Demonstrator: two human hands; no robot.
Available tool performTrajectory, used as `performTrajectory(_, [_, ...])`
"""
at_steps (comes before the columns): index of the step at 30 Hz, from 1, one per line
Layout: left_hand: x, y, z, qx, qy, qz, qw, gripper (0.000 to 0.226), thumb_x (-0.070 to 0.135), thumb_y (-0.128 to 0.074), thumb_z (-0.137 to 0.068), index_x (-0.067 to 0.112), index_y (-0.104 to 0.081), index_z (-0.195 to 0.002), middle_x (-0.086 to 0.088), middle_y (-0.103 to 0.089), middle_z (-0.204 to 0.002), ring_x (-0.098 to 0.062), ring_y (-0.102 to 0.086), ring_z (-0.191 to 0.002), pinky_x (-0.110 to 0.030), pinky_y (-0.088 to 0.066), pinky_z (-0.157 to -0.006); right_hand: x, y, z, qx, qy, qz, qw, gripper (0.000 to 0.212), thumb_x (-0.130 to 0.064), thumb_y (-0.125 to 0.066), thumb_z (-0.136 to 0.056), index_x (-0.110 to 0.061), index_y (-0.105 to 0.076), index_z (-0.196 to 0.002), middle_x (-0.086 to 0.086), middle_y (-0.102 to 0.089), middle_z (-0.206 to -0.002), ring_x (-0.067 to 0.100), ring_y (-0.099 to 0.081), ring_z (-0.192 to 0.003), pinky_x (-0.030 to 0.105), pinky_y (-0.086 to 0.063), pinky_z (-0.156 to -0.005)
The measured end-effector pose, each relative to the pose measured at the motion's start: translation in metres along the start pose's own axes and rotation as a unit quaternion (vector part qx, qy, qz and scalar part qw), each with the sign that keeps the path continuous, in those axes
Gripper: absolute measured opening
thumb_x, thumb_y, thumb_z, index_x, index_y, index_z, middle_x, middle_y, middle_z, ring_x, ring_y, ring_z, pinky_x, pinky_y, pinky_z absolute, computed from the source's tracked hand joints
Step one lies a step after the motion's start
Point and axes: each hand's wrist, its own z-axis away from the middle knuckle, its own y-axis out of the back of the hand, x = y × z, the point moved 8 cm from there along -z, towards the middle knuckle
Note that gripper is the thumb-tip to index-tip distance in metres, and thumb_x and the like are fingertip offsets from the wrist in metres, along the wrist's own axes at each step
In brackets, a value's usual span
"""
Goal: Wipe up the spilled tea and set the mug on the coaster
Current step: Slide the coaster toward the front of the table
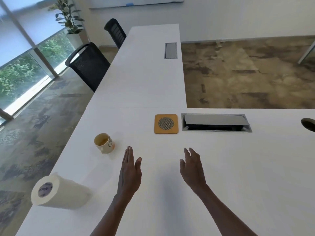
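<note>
A cream mug [104, 143] with dark and orange print stands upright on the white table [238, 167], left of centre, with some tea in its bottom. A faint pale spill [113, 156] shows on the table just beside and in front of it. The orange square coaster [166, 123] with a round mesh middle lies farther back and to the right. A paper towel roll [58, 191] lies on its side near the table's left edge. My left hand [130, 171] hovers flat, to the right of the mug. My right hand [192, 167] is spread, holding nothing.
An open cable box [216, 122] is set into the table right of the coaster, and a cable hole [308, 124] is at the far right. A second table [146, 68] with its own closed box [170, 50] extends away. Two black chairs [88, 65] stand on the left.
</note>
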Motion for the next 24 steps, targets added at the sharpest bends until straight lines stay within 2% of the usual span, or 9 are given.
performTrajectory(6, [0.008, -0.029, -0.054, -0.022, -0.014, 0.01, 1.0, 0.057, 0.028, -0.04, -0.106, 0.007, -0.024, -0.157, -0.009, -0.027, -0.164, -0.021, -0.022, -0.153, -0.025, -0.017, -0.117, 0.002, -0.013, -0.048, 0.001, -0.005, 0.005, 1.0, 0.048, -0.015, -0.057, -0.094, 0.0, -0.047, -0.138, 0.021, -0.05, -0.138, 0.034, -0.046, -0.128, 0.041, -0.044, -0.105])
performTrajectory(9, [0.007, -0.04, -0.083, -0.024, -0.007, 0.022, 0.999, 0.052, 0.025, -0.042, -0.106, 0.006, -0.034, -0.153, -0.012, -0.038, -0.159, -0.025, -0.032, -0.149, -0.032, -0.025, -0.118, 0.001, -0.021, -0.073, 0.0, -0.009, 0.007, 1.0, 0.045, -0.014, -0.058, -0.093, 0.002, -0.05, -0.135, 0.02, -0.054, -0.13, 0.035, -0.05, -0.119, 0.041, -0.047, -0.099])
performTrajectory(13, [-0.001, -0.055, -0.122, -0.016, 0.011, 0.029, 0.999, 0.044, 0.023, -0.046, -0.105, 0.005, -0.047, -0.145, -0.013, -0.053, -0.148, -0.029, -0.045, -0.14, -0.039, -0.034, -0.113, 0.002, -0.036, -0.108, -0.011, -0.027, 0.007, 1.0, 0.039, -0.014, -0.056, -0.094, 0.001, -0.053, -0.13, 0.017, -0.057, -0.114, 0.032, -0.05, -0.108, 0.039, -0.049, -0.089])
performTrajectory(17, [-0.008, -0.077, -0.161, -0.017, 0.029, 0.068, 0.997, 0.037, 0.013, -0.053, -0.102, 0.0, -0.056, -0.136, -0.016, -0.062, -0.133, -0.03, -0.061, -0.119, -0.045, -0.048, -0.103, 0.007, -0.053, -0.139, -0.018, -0.047, -0.013, 0.999, 0.032, -0.014, -0.056, -0.095, 0.002, -0.056, -0.122, 0.018, -0.056, -0.111, 0.032, -0.051, -0.109, 0.039, -0.048, -0.088])
performTrajectory(20, [-0.016, -0.097, -0.185, -0.031, 0.056, 0.096, 0.993, 0.032, 0.009, -0.058, -0.099, -0.002, -0.062, -0.128, -0.018, -0.066, -0.124, -0.028, -0.066, -0.106, -0.04, -0.053, -0.095, 0.012, -0.069, -0.163, -0.029, -0.063, -0.018, 0.997, 0.03, -0.015, -0.056, -0.095, 0.003, -0.057, -0.12, 0.019, -0.056, -0.115, 0.033, -0.051, -0.112, 0.039, -0.046, -0.094])
performTrajectory(24, [-0.026, -0.126, -0.207, -0.055, 0.08, 0.122, 0.988, 0.034, 0.008, -0.064, -0.095, 0.0, -0.062, -0.128, -0.015, -0.066, -0.123, -0.025, -0.065, -0.105, -0.027, -0.047, -0.086, 0.021, -0.088, -0.19, -0.046, -0.089, -0.025, 0.995, 0.031, -0.018, -0.054, -0.097, 0.003, -0.056, -0.119, 0.021, -0.053, -0.123, 0.034, -0.047, -0.122, 0.037, -0.042, -0.098])
